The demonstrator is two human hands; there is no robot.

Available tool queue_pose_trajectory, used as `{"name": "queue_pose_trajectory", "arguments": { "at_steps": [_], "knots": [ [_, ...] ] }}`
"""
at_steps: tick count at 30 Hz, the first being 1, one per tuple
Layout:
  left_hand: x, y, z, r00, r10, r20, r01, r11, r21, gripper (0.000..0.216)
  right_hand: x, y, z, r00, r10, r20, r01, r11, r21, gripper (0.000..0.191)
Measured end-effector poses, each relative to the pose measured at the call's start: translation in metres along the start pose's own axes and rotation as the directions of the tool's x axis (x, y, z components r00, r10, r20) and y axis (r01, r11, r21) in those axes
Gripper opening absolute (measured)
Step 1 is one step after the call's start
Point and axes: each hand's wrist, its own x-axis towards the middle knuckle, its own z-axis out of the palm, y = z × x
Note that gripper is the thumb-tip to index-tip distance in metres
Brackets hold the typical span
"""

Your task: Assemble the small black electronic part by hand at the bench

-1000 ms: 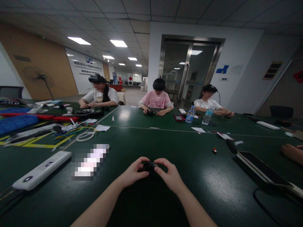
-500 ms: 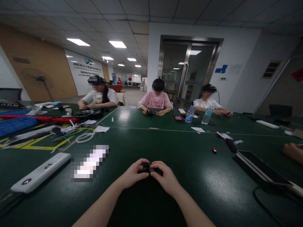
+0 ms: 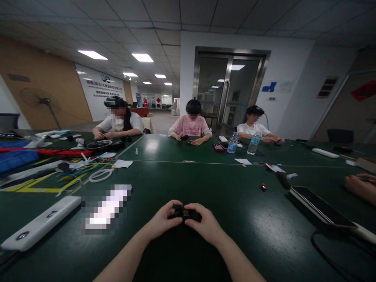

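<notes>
Ceiling panels light up a big office with a floor fan by the tan wall on the left and metal-framed glass doors at the back. Up front it's all one long dark green counter, and the person wearing the camera has both forearms over the near edge. Left hand and right hand are curled in toward each other, thumbs and fingers closed around a small black thing, each gripping its own end. So yeah, neither one's open, just pinched about as wide as the piece. It sits dead centre between them, low in the view, and too dark and small to say what it is or whether it's one part or two.

Off to the left there's a long white device lying at an angle, plus a bright slab that's pixelated out. Past those, a loop of white tubing and a blue bin. Over on the right, a black-screened device lies near a tiny red object, and someone else's hand pokes in at the edge. Across the way, three people in headsets are seated, the middle one in a pink shirt, with two water bottles standing to that person's side.
</notes>
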Motion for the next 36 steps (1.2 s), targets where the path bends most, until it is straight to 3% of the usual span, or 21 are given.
{"name": "queue_pose_trajectory", "arguments": {
  "at_steps": [4, 7, 10, 18, 30, 36],
  "knots": [
    [0.000, 0.000, 0.003, 0.997, 0.056, -0.057, -0.042, 0.975, 0.218, 0.039, 0.001, 0.005, -0.003, 0.999, 0.046, -0.002, -0.046, 0.998, -0.035, 0.036],
    [0.001, -0.003, 0.003, 0.980, 0.148, -0.135, -0.058, 0.854, 0.517, 0.039, 0.003, 0.010, -0.002, 0.998, 0.064, -0.001, -0.064, 0.992, -0.105, 0.039],
    [0.002, -0.008, 0.001, 0.965, 0.201, -0.168, -0.036, 0.735, 0.677, 0.042, 0.005, 0.014, 0.001, 0.999, 0.050, -0.006, -0.051, 0.985, -0.164, 0.039],
    [0.000, -0.006, -0.002, 0.974, 0.163, -0.158, -0.010, 0.726, 0.688, 0.046, 0.005, 0.016, 0.002, 0.998, 0.059, 0.000, -0.058, 0.975, -0.212, 0.029],
    [0.000, -0.005, -0.001, 0.969, 0.200, -0.142, -0.042, 0.706, 0.707, 0.041, 0.008, 0.019, 0.004, 0.999, 0.042, -0.004, -0.042, 0.980, -0.196, 0.019],
    [0.001, -0.005, -0.003, 0.974, 0.175, -0.141, -0.026, 0.711, 0.703, 0.043, 0.006, 0.016, 0.004, 1.000, 0.026, 0.001, -0.025, 0.977, -0.210, 0.025]
  ]
}}
